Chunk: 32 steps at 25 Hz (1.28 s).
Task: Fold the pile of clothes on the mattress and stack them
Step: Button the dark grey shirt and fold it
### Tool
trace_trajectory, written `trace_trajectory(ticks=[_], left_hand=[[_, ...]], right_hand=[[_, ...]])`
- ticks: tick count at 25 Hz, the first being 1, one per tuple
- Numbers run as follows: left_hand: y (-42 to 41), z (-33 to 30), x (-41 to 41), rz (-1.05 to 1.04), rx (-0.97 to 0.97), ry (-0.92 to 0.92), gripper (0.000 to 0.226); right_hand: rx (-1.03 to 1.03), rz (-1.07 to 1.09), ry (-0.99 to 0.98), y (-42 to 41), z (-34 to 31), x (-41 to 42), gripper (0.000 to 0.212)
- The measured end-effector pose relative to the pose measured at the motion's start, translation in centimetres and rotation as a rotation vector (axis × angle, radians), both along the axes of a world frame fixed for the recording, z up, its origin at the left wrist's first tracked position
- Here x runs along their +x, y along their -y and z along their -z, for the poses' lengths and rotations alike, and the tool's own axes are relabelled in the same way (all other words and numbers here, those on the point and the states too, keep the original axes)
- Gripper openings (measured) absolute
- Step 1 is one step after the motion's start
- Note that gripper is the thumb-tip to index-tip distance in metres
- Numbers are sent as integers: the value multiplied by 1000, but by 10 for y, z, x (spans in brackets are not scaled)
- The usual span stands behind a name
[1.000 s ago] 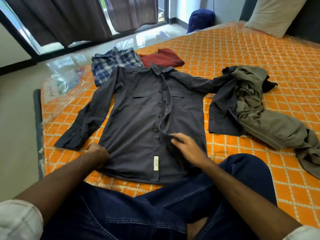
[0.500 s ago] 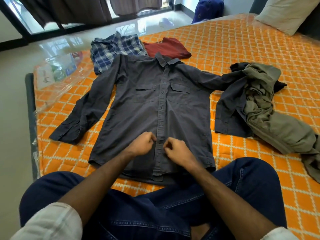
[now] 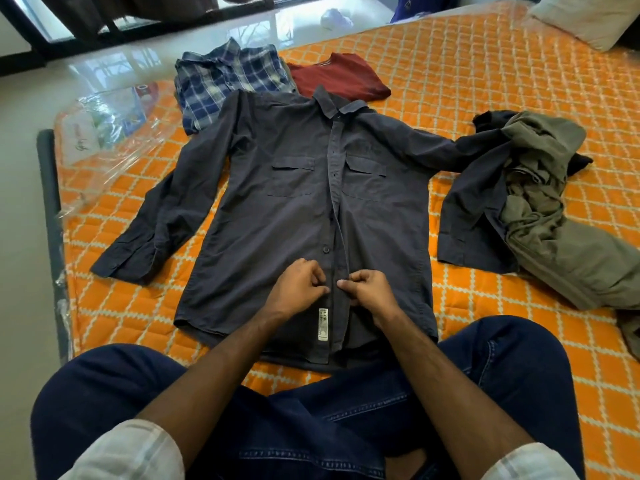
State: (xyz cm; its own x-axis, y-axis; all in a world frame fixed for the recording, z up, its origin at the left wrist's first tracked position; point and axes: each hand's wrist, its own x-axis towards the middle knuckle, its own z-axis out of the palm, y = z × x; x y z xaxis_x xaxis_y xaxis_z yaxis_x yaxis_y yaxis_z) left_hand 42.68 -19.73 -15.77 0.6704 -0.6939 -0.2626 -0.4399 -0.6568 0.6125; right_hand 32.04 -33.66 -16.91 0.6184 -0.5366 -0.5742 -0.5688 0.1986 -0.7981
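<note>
Mattress (image 3: 485,81): orange quilted surface under clear plastic wrap; it carries all the clothes and I sit at its near edge.
Grey shirt (image 3: 277,216): lies front-up across the middle of the mattress, collar toward the far edge, hem at my knees. One sleeve slants toward the left edge; the other runs toward the right edge and ends against the crumpled pile. The placket is partly undone, with a white label showing near the hem.
Crumpled pile (image 3: 540,216): olive garment bunched over dark cloth, toward the right edge of the mattress, unfolded.
My legs (image 3: 311,420): in dark blue jeans, at the near edge, touching the shirt hem.
Plaid shirt (image 3: 225,81): folded, by the far-left corner, its near side tucked under the grey shirt's shoulder.
Red garment (image 3: 336,77): folded, just beside the plaid shirt, touching the grey collar.
Pillow (image 3: 588,19): pale, at the far-right corner.
Plastic packet (image 3: 114,119): clear wrapping with printed items, near the left edge.
My left hand (image 3: 298,289): fingers curled, thumb and fingertips pinching the left edge of the grey shirt's placket low on the front.
My right hand (image 3: 367,292): fingers curled, pinching the opposite placket edge; the two hands sit just beside each other.
</note>
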Motion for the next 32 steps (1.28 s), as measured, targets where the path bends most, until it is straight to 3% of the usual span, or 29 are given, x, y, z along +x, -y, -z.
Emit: trace_trajectory(ticks=[2, 5, 10, 13, 18, 24, 32], left_hand=[[3, 1, -6, -37, 38, 4, 16], [2, 1, -13, -76, 71, -32, 18], [3, -1, -21, -104, 104, 60, 15], [3, -4, -14, -207, 80, -111, 17], [-8, -7, -11, -478, -171, -638, 7], [-12, -9, -7, -545, -208, -814, 5], [-6, -18, 1, -577, -159, -965, 13]], right_hand=[[70, 22, 48, 0, -2, -4, 16], [-68, -67, 9, -6, -2, -7, 27], [-252, -159, -22, -16, -5, -8, 11], [-251, -121, 18, -22, -7, -9, 14], [-269, 46, 69, -44, -2, -10, 10], [-321, 165, 92, -64, 2, -8, 8], [-331, 237, 280, -78, 12, -16, 10]])
